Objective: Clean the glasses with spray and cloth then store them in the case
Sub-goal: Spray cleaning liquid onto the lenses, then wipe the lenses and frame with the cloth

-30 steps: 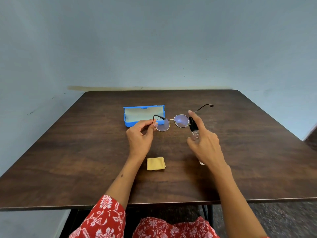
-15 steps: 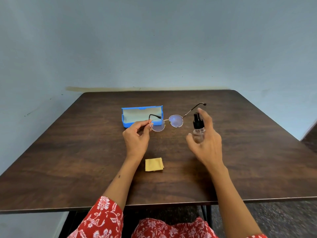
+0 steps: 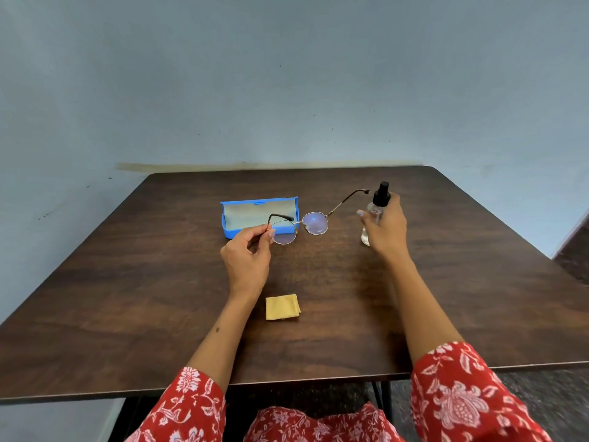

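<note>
Above the middle of the bench (image 3: 127, 298), the glasses (image 3: 301, 226) are held in the air with both temples open, just in front of the open blue case (image 3: 259, 215). The left hand (image 3: 247, 255) pinches one temple near the lens. The right hand (image 3: 385, 224) is closed around the upright spray bottle (image 3: 376, 212), beside the other temple tip. The folded yellow cloth (image 3: 282, 307) lies near the person, between the forearms.
</note>
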